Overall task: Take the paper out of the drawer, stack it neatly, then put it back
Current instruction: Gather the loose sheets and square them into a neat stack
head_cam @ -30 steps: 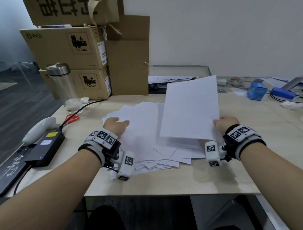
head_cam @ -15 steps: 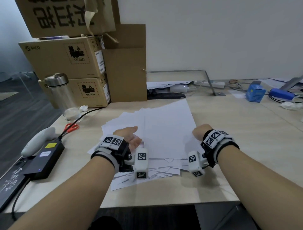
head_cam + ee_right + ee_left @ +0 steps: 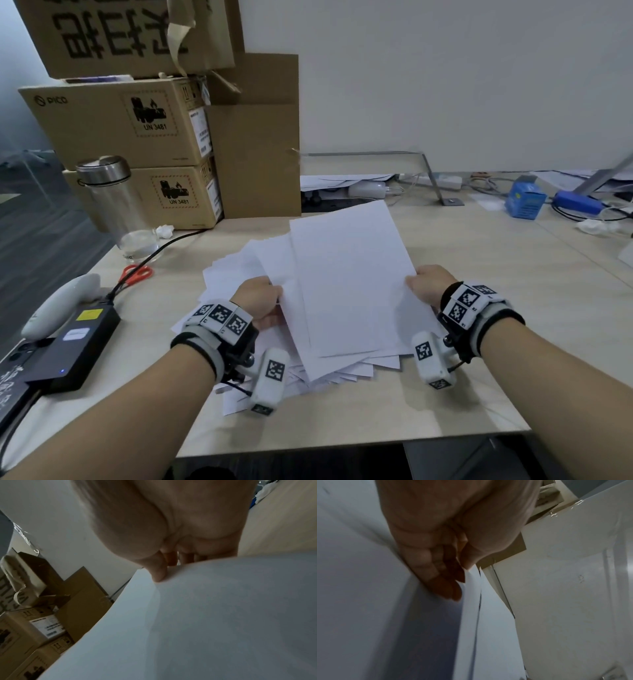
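- On the desk [image 3: 479, 274], in front of the boxes [image 3: 137, 137], a loose pile [image 3: 246, 274] of white paper lies fanned out, corners pointing in several directions. No drawer is in view.
- Left hand [image 3: 260, 301]: at the left edge of the pile, fingers [image 3: 447, 588] under the upper sheets and thumb on top, clamped on that edge.
- Right hand [image 3: 428, 284]: at the right edge of the top sheets [image 3: 349, 281], thumb pressed on the upper face, fingers curled beneath, clamped on the paper. The right wrist view shows the sheet bowing at the thumb.
- Top sheets sit roughly aligned with each other and skewed against the pile beneath.
- Judged step: gathering and squaring the sheets; stacking is incomplete, return to the drawer not started.
- Risk, slippage: only the upper sheets are gripped. Lifting now would likely leave lower sheets on the desk or let them slide toward the near desk edge and drop.
- Risk, creasing: a tight thumb pinch on a bowed sheet may fold it.
- Risk, misalignment: pressing the edges inward while corners still protrude may bend those corners instead of squaring them.
- Risk, snagging: the scissors [image 3: 137, 274] and cable [image 3: 164, 246], left of the pile, could catch stray sheets.
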